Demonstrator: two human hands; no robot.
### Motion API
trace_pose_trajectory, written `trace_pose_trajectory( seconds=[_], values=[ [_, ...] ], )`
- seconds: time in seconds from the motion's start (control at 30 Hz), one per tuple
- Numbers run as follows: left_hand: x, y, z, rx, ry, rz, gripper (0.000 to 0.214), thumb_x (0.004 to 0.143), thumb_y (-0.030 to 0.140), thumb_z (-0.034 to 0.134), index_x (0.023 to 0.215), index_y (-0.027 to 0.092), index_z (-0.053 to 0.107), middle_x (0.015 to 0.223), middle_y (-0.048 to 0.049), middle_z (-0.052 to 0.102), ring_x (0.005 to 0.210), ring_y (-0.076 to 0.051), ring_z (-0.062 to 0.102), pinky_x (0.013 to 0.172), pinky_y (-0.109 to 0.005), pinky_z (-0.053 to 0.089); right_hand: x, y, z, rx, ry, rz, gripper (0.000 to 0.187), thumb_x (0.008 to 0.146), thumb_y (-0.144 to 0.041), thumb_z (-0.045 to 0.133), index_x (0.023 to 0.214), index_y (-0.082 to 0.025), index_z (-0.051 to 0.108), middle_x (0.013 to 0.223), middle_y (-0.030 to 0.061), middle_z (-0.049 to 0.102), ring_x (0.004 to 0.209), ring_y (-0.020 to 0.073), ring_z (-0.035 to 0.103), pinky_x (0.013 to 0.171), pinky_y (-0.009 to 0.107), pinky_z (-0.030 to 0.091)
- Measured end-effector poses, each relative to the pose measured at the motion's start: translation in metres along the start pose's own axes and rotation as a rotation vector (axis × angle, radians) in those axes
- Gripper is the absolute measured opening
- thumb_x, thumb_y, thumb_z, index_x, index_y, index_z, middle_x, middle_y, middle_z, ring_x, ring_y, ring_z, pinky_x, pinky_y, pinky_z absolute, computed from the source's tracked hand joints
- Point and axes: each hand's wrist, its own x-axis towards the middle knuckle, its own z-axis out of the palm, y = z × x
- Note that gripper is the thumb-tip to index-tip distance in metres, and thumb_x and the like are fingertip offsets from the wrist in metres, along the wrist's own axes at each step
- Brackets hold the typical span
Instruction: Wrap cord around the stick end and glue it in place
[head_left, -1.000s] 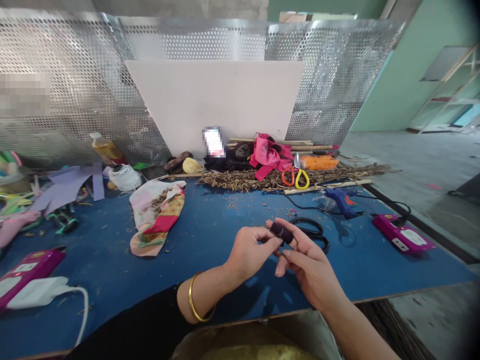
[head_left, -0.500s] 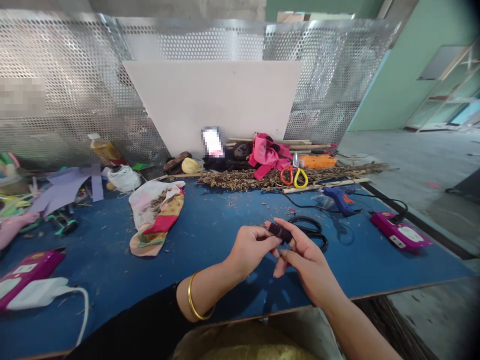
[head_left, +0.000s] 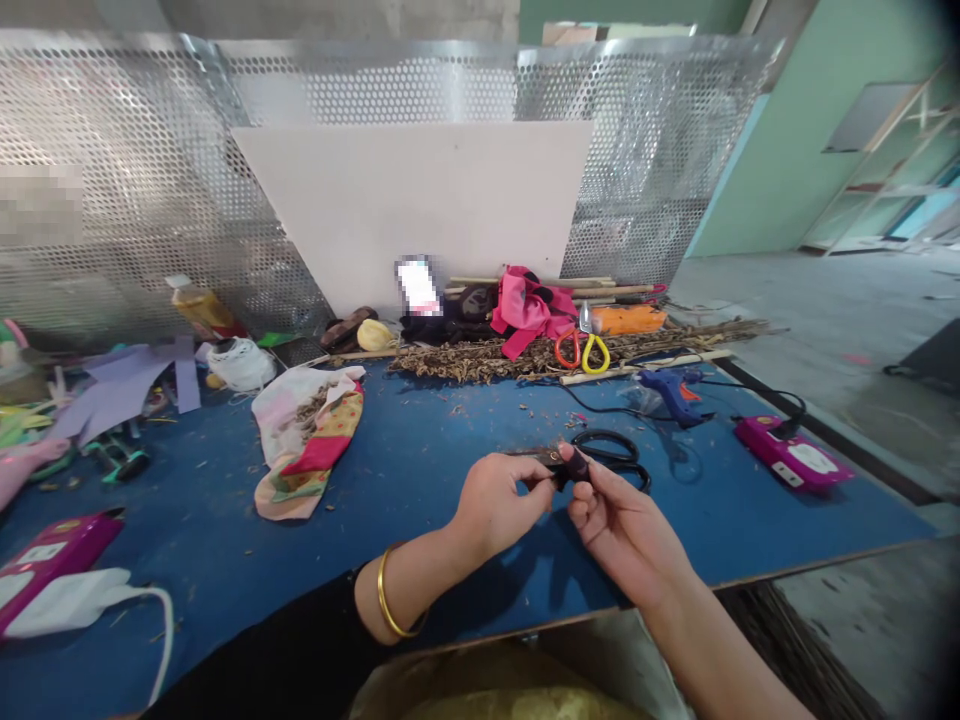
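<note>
A dark strip [head_left: 577, 464], seemingly cloth or tape, is wound around the index finger of my right hand [head_left: 634, 525]. The other fingers of that hand are curled in. My left hand [head_left: 499, 505], with a gold bangle at the wrist, pinches the strip's loose end between thumb and fingers. Black-handled scissors [head_left: 643, 478] lie on the blue table [head_left: 420, 430] just behind both hands, which partly cover them.
A patchwork cloth piece [head_left: 330, 455] lies to the left. Dried stalks [head_left: 465, 362], red-and-yellow-handled cutters [head_left: 596, 352] and pink fabric [head_left: 529, 310] line the back. A blue glue gun [head_left: 679, 398] and a magenta power strip [head_left: 795, 455] sit at the right.
The strip now wraps closer around my right index finger, and the right hand has turned with its fingers curled in. My left hand keeps its pinch. The view has shifted slightly.
</note>
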Motion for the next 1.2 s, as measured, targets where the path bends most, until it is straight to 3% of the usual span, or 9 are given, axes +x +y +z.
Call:
trace_pose_trajectory(
  seconds=[0.1,0.2,0.3,0.4,0.53,0.67,0.77,0.97,1.2],
  values=[
    [-0.001,0.0,-0.001,0.114,0.057,0.067,0.02,0.078,0.024,0.058,0.064,0.023,0.072,0.067,-0.0003,0.072,0.07,-0.017,0.062,0.072,-0.026,0.041,-0.003,-0.001,-0.001,0.049,-0.028,0.009,0.02,0.081,-0.014,0.065,0.099,-0.017,0.071,0.105,0.0021,0.073,0.062,0.0048,0.066,0.06,0.013,0.056],
    [0.0,0.002,-0.001,0.087,0.05,0.083,0.019,0.078,0.021,0.058,0.066,0.023,0.072,0.068,0.0,0.072,0.071,-0.017,0.063,0.074,-0.026,0.042,-0.006,-0.001,0.001,0.068,-0.066,0.028,0.022,0.086,-0.016,0.058,0.104,-0.019,0.069,0.112,0.0013,0.071,0.064,0.0041,0.066,0.06,0.013,0.056],
    [0.002,0.005,0.0,-0.076,0.002,0.042,0.021,0.079,0.019,0.054,0.07,0.019,0.073,0.073,-0.0006,0.073,0.071,-0.016,0.064,0.071,-0.025,0.045,-0.011,-0.005,0.006,0.079,-0.137,0.073,0.027,0.092,-0.023,0.047,0.11,-0.019,0.067,0.127,0.0031,0.063,0.088,0.0093,0.069,0.08,0.022,0.056],
    [0.005,0.007,0.001,-0.29,-0.068,-0.014,0.021,0.079,0.02,0.053,0.076,0.015,0.073,0.078,-0.003,0.074,0.073,-0.017,0.065,0.069,-0.024,0.047,-0.018,-0.013,0.01,0.063,-0.2,0.06,0.038,0.096,-0.038,0.038,0.114,-0.02,0.066,0.138,0.0039,0.054,0.109,0.0144,0.063,0.095,0.031,0.05],
    [0.016,0.008,0.001,-0.408,-0.209,-0.125,0.015,0.073,0.019,0.059,0.078,0.012,0.072,0.069,-0.0031,0.07,0.063,-0.015,0.062,0.064,-0.025,0.049,-0.03,-0.025,0.004,-0.008,-0.19,-0.001,0.046,0.094,-0.049,0.036,0.117,-0.021,0.065,0.141,0.0043,0.051,0.103,0.0167,0.066,0.089,0.032,0.053],
    [0.044,0.012,0.004,-0.371,-0.204,-0.195,0.019,0.07,0.016,0.059,0.086,0.013,0.07,0.072,-0.0026,0.07,0.06,-0.012,0.061,0.065,-0.025,0.049,-0.04,-0.04,-0.012,-0.079,-0.093,-0.141,0.047,0.092,-0.053,0.041,0.118,-0.023,0.065,0.142,0.0066,0.05,0.097,0.0192,0.068,0.084,0.035,0.054],
    [0.075,0.025,0.021,-0.338,-0.209,-0.196,0.018,0.071,0.02,0.062,0.086,0.014,0.07,0.073,-0.0026,0.07,0.062,-0.013,0.062,0.061,-0.024,0.048,-0.047,-0.051,-0.024,-0.1,-0.012,-0.258,0.046,0.091,-0.053,0.043,0.117,-0.023,0.065,0.142,0.0077,0.05,0.093,0.0189,0.068,0.083,0.035,0.055],
    [0.135,0.064,0.084,-0.339,-0.213,-0.26,0.022,0.074,0.037,0.066,0.074,0.015,0.068,0.073,-0.0053,0.069,0.066,-0.016,0.064,0.056,-0.023,0.044,-0.058,-0.064,-0.042,-0.06,0.101,-0.399,0.043,0.09,-0.049,0.045,0.118,-0.023,0.065,0.139,0.0083,0.053,0.086,0.0178,0.069,0.078,0.033,0.057],
    [0.169,0.085,0.126,-0.353,-0.216,-0.498,0.032,0.075,0.045,0.066,0.067,0.015,0.062,0.053,-0.0042,0.06,0.046,-0.015,0.053,0.044,-0.026,0.036,-0.066,-0.072,-0.064,-0.037,0.153,-0.435,0.043,0.089,-0.048,0.048,0.121,-0.024,0.064,0.137,0.0073,0.055,0.084,0.0164,0.068,0.077,0.031,0.058]
  ],
)
